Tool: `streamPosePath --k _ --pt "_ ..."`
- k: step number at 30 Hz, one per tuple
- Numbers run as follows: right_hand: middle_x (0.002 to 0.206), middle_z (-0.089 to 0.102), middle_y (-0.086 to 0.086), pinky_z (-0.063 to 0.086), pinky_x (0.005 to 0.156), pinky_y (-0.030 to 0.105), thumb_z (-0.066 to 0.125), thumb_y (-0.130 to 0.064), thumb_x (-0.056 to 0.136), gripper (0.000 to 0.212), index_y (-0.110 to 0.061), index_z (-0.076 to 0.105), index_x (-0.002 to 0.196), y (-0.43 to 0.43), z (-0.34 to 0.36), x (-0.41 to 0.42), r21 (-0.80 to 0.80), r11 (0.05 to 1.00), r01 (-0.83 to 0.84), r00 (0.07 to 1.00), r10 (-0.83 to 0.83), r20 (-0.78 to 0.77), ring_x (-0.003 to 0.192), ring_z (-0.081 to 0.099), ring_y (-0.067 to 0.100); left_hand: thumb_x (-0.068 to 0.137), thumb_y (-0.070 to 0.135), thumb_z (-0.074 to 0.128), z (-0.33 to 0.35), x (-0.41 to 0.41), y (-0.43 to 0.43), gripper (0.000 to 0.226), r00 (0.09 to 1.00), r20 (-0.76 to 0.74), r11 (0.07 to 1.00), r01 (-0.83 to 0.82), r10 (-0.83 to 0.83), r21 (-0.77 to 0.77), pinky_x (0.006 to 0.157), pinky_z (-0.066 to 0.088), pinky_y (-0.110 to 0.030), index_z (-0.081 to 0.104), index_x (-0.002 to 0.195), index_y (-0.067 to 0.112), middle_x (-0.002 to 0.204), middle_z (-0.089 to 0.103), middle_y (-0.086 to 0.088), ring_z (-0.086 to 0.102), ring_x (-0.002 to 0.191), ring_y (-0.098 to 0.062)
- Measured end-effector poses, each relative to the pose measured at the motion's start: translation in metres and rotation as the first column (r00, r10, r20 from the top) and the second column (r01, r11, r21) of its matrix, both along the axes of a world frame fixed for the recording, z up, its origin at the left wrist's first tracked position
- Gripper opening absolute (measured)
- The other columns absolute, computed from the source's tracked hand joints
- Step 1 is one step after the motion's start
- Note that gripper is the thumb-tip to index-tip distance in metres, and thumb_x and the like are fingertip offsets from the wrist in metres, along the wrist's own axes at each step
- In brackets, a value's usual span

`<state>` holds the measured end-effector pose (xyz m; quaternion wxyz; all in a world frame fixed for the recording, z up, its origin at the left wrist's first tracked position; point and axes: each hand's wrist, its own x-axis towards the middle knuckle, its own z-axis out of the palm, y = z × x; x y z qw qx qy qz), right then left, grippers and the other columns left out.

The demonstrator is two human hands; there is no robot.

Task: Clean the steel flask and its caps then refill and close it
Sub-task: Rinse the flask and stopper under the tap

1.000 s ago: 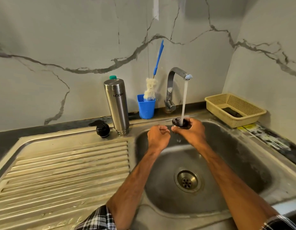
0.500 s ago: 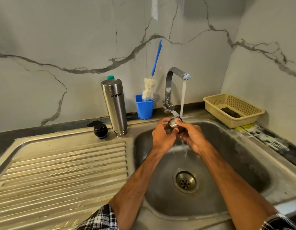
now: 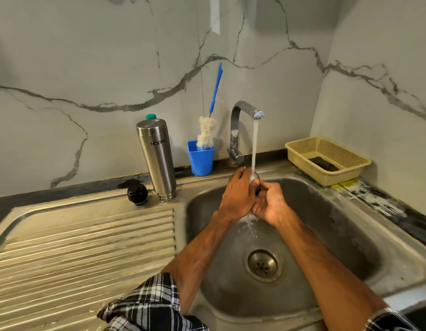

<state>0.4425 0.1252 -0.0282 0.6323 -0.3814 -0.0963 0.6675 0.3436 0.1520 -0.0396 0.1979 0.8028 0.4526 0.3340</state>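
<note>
Head view: I'm seeing left hand (image 3: 238, 194) and right hand (image 3: 269, 204) meeting under water running from curved chrome tap (image 3: 240, 115), over far side of steel sink basin (image 3: 326, 223). Both are curling fingers round small shiny steel cap (image 3: 254, 176), only its top showing. Tall cylindrical steel flask (image 3: 157, 158) is standing mouth-down on ribbed drainboard (image 3: 87, 235), left of basin; round black plastic stopper (image 3: 137, 191) is sitting just left of it. I'm judging cap rinse underway. Refilling and closing are remaining. Whether flask and stopper are washed, I cannot tell.

Soft, even indoor light; faint shadow high on wall (image 3: 302, 22); highlights on steel flask (image 3: 157, 158); wide-angle bowing at edges.
</note>
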Motion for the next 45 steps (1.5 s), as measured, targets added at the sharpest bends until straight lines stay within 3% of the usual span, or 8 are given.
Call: streamPosePath --k 7,12,19,24,30,34,39,45 --pt "0.121 0.07 0.017 0.047 0.107 0.048 0.048 -0.026 0.103 0.033 -0.009 0.065 0.126 0.002 -0.001 -0.003 0.131 0.99 -0.042 0.999 0.043 -0.006 0.114 0.067 0.03 0.107 0.039 0.039 0.017 0.007 0.01 0.054 0.989 0.102 0.981 -0.088 0.107 -0.172 0.114 0.038 -0.057 0.027 0.153 0.011 0.15 0.045 -0.017 0.047 0.138 -0.032" --pt "0.125 0.067 0.021 0.06 0.088 0.038 0.055 -0.009 0.098 0.033 0.001 0.06 0.129 0.001 -0.003 -0.002 0.193 0.981 0.013 0.999 -0.019 0.031 0.115 0.067 0.028 0.107 0.017 0.045 0.028 0.006 0.002 0.03 0.953 0.265 0.977 -0.096 0.145 -0.191 0.097 0.055 -0.034 0.056 0.134 0.007 0.118 0.068 -0.011 0.067 0.106 -0.02" --pt "0.102 0.073 0.015 0.061 0.071 0.035 0.046 -0.022 0.1 0.033 -0.003 0.067 0.117 -0.002 -0.001 -0.006 0.173 0.983 0.052 0.998 -0.058 0.029 0.095 0.069 0.025 0.102 0.005 0.053 0.024 0.002 0.004 0.024 0.981 0.188 0.995 0.034 -0.052 0.097 0.1 0.052 -0.027 0.068 0.121 0.004 0.123 0.068 -0.014 0.065 0.113 -0.02" --pt "0.103 0.07 0.015 0.057 0.072 0.036 0.035 -0.031 0.096 0.047 -0.005 0.065 0.12 -0.003 0.001 0.0 0.148 0.986 0.077 0.996 -0.083 0.031 0.105 0.062 0.029 0.107 0.019 0.047 0.022 0.011 0.011 0.027 0.979 0.057 0.98 0.192 -0.195 0.045 0.098 0.037 -0.021 0.06 0.129 0.011 0.126 0.06 -0.008 0.052 0.115 -0.011" --pt "0.11 0.07 0.022 0.06 0.064 0.035 0.034 -0.037 0.099 0.05 -0.003 0.063 0.122 -0.005 0.006 -0.001 0.21 0.978 0.009 1.0 -0.012 0.015 0.098 0.068 0.028 0.097 0.038 0.065 0.032 0.006 0.019 0.026 0.916 0.363 0.937 0.265 -0.17 -0.229 0.079 0.053 -0.016 0.066 0.113 0.017 0.104 0.068 0.004 0.067 0.093 -0.005" --pt "0.123 0.067 0.02 0.06 0.082 0.041 0.042 -0.028 0.104 0.042 -0.003 0.056 0.134 0.006 -0.003 -0.007 0.251 0.968 -0.017 0.977 -0.037 0.209 0.111 0.067 0.03 0.107 0.03 0.049 0.021 0.0 0.018 0.022 0.895 0.442 0.957 0.184 -0.068 -0.226 0.084 0.053 -0.023 0.063 0.113 0.015 0.105 0.068 -0.002 0.067 0.094 -0.01" --pt "0.136 0.055 0.003 0.052 0.095 0.034 0.069 -0.029 0.093 0.066 -0.018 0.037 0.15 0.011 -0.011 0.007 0.225 0.973 -0.057 0.498 -0.168 0.851 0.117 0.06 0.019 0.107 0.012 0.046 0.009 -0.005 0.016 0.039 0.944 0.327 0.985 0.01 0.047 -0.17 0.099 0.043 -0.012 0.051 0.146 0.009 0.139 0.06 -0.007 0.058 0.123 -0.014" --pt "0.112 0.064 -0.005 0.053 0.093 0.029 0.084 -0.01 0.075 0.052 -0.025 0.058 0.118 0.002 -0.004 0.014 0.385 0.919 -0.086 0.193 -0.364 0.911 0.104 0.061 0.006 0.107 0.031 0.047 0.015 0.005 0.014 0.033 0.911 0.406 0.943 0.064 0.078 -0.327 0.085 0.055 -0.024 0.059 0.131 0.011 0.116 0.067 -0.006 0.064 0.103 -0.014"
